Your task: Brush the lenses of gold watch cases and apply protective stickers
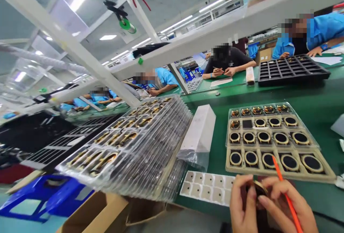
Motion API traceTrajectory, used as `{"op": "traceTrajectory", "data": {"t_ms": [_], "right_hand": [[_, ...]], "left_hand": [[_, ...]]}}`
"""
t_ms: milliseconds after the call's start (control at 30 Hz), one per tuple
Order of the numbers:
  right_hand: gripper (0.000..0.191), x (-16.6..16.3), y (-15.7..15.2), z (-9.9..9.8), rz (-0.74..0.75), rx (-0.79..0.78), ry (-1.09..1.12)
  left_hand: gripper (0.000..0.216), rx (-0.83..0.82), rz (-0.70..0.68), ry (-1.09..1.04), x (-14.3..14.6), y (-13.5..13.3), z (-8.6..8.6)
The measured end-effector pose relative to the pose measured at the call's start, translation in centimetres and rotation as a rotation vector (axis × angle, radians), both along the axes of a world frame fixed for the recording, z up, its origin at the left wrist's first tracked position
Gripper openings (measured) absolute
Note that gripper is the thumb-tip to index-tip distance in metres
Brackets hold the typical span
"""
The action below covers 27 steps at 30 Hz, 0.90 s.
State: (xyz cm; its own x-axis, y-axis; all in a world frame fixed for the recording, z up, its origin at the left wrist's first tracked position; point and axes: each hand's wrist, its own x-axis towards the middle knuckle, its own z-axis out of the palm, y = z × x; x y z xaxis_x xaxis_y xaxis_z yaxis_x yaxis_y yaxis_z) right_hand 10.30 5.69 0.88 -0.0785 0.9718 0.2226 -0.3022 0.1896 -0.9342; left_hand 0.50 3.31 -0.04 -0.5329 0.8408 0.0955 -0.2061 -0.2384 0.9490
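Near the bottom right, my left hand is closed on a round, gold-rimmed watch case, tilted and partly hidden by the fingers. My right hand touches the same case from the other side while gripping a thin orange stick, whose tip points up and away. Just beyond the hands lies a plastic tray of gold-rimmed watch cases with dark faces; one pocket in its second row shows only a dark square. Left of my hands, partly covered by them, is a white sheet of grey stickers.
A tall stack of clear trays holding gold parts stands left, beside a white box in plastic. Open cardboard boxes sit below the table edge. Co-workers work across the bench behind a black compartment tray. A white beam crosses above.
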Motion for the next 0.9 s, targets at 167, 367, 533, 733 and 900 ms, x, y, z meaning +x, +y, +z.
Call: {"op": "traceTrajectory", "data": {"t_ms": [167,367,533,733,900], "right_hand": [[0.023,0.0,-0.8,2.1,0.145,-0.170,0.139],[0.023,0.5,-1.3,1.5,0.451,-0.141,0.282],[0.030,1.2,-1.7,1.2,0.576,-0.115,0.391],[0.035,3.1,-2.4,1.6,0.357,-0.091,0.384],[0.041,3.4,-2.9,1.7,0.285,-0.110,0.295]], "left_hand": [[0.035,-0.100,-0.283,-0.357,-1.2,-0.7,3.3],[0.044,-0.087,-0.342,-0.408,-1.1,-3.0,4.3],[0.062,-0.107,-0.483,-0.423,-1.0,-3.9,4.3],[0.037,0.017,-0.501,-0.120,-1.1,-4.2,3.1],[0.029,0.359,-0.094,0.759,-2.2,-5.6,2.8]]}}
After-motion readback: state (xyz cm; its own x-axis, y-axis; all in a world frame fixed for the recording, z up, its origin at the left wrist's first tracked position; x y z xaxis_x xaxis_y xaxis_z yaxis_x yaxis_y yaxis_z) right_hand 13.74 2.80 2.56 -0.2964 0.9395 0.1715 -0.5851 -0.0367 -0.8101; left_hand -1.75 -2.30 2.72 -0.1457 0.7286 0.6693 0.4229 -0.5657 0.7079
